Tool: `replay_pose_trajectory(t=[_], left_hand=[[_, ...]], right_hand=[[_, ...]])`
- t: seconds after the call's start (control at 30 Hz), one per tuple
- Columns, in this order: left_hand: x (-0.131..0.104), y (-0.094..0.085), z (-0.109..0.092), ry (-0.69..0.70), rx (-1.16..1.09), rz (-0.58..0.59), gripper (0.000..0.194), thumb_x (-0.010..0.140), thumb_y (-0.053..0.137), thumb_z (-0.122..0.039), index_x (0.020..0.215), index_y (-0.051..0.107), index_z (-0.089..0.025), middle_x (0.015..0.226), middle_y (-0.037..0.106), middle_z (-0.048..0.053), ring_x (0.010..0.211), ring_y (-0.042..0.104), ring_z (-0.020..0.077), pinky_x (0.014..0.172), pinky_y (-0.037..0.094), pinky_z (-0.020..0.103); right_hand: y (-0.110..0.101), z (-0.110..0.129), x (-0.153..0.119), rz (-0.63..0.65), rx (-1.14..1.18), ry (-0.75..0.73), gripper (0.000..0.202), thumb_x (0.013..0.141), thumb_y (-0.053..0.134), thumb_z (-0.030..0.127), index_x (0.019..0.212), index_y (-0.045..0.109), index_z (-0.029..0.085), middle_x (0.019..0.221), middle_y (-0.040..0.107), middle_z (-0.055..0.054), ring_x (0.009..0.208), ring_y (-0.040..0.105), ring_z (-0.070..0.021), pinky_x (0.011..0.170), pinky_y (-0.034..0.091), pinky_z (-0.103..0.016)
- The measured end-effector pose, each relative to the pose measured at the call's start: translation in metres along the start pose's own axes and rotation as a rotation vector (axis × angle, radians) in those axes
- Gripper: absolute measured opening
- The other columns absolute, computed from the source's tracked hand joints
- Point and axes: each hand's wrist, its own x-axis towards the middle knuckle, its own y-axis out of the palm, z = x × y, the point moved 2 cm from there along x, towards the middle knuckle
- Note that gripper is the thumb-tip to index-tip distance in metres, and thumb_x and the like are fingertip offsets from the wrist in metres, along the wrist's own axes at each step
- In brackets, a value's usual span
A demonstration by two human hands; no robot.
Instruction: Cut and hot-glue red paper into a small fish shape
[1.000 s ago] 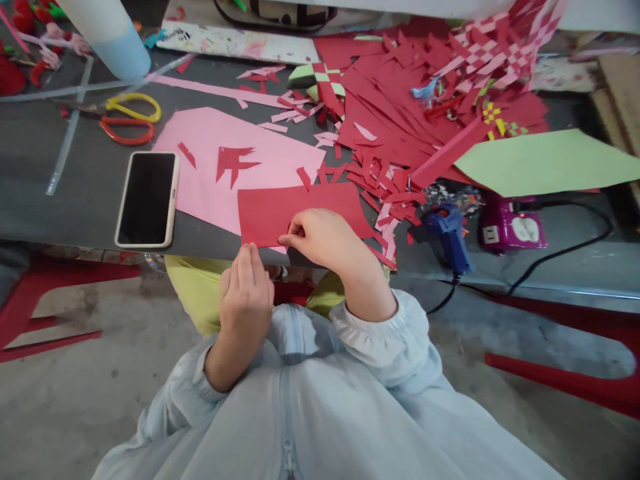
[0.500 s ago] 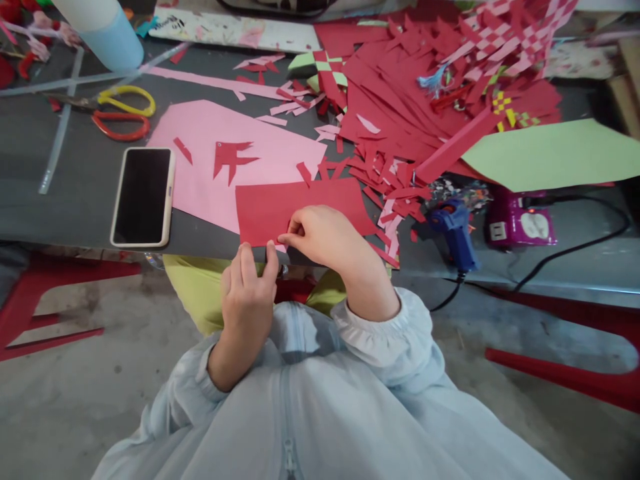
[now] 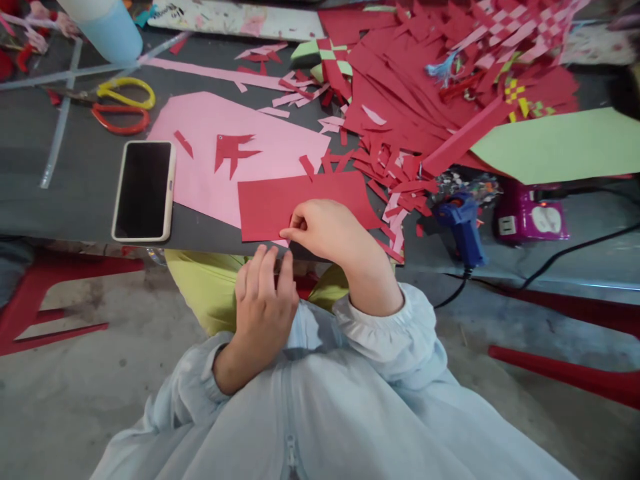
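A red paper sheet (image 3: 265,203) lies near the table's front edge, partly over a pink paper sheet (image 3: 193,127). My right hand (image 3: 325,230) rests over the red sheet, thumb and forefinger closed together at its lower edge. A small pink paper piece (image 3: 281,243) pokes out at those fingertips; how much of it they pinch is partly hidden. My left hand (image 3: 265,293) hovers just in front of the table edge, fingers stretched and slightly apart, holding nothing. On the pink sheet lies a red paper fish shape (image 3: 233,153) with an eye dot.
A phone (image 3: 143,190) and scissors (image 3: 120,103) lie to the left, below a bottle (image 3: 113,33). Red and pink scraps (image 3: 395,173) are heaped right of the sheets. A blue glue gun (image 3: 463,227), a purple power box (image 3: 533,213) and a green sheet (image 3: 560,147) lie farther right.
My left hand has drawn back slightly from the sheet's edge and moved right, toward my body. The right hand keeps its pinch at the same spot. The view has shifted a little.
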Motion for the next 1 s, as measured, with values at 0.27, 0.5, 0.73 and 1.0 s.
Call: replay_pose_trajectory(t=[0.27, 0.5, 0.73, 1.0], left_hand=[[0.012, 0.006, 0.000, -0.069, 0.006, 0.069, 0.050, 0.095, 0.047, -0.022, 0.141, 0.052, -0.003, 0.137, 0.062, 0.022, 0.134, 0.055, 0.0315, 0.110, 0.044, 0.046], [0.008, 0.006, 0.010, -0.124, 0.078, 0.045, 0.049, 0.097, 0.050, -0.027, 0.138, 0.055, 0.000, 0.135, 0.062, 0.025, 0.129, 0.059, 0.0331, 0.105, 0.047, 0.045], [0.008, 0.007, 0.011, -0.122, 0.108, 0.035, 0.049, 0.097, 0.049, -0.026, 0.138, 0.054, 0.000, 0.134, 0.063, 0.025, 0.129, 0.059, 0.0322, 0.102, 0.049, 0.041], [0.006, 0.011, 0.010, -0.064, 0.152, -0.042, 0.044, 0.095, 0.052, -0.022, 0.137, 0.059, -0.010, 0.133, 0.064, 0.023, 0.125, 0.062, 0.0338, 0.096, 0.052, 0.041]], right_hand=[[0.001, 0.000, -0.002, -0.027, -0.010, -0.007, 0.020, 0.090, 0.065, 0.033, 0.083, 0.074, 0.017, 0.085, 0.076, -0.008, 0.081, 0.066, -0.0206, 0.069, 0.041, -0.031], [0.001, 0.001, -0.002, -0.034, -0.011, -0.014, 0.021, 0.090, 0.065, 0.034, 0.081, 0.074, 0.016, 0.083, 0.076, -0.008, 0.077, 0.066, -0.0209, 0.066, 0.039, -0.032], [-0.001, 0.002, -0.007, -0.071, -0.005, -0.018, 0.023, 0.090, 0.065, 0.035, 0.078, 0.073, 0.017, 0.084, 0.076, -0.007, 0.079, 0.065, -0.0206, 0.067, 0.037, -0.032], [-0.004, -0.012, -0.019, -0.136, -0.009, 0.012, 0.022, 0.091, 0.064, 0.034, 0.081, 0.074, 0.018, 0.087, 0.076, -0.007, 0.081, 0.064, -0.0202, 0.069, 0.038, -0.032]])
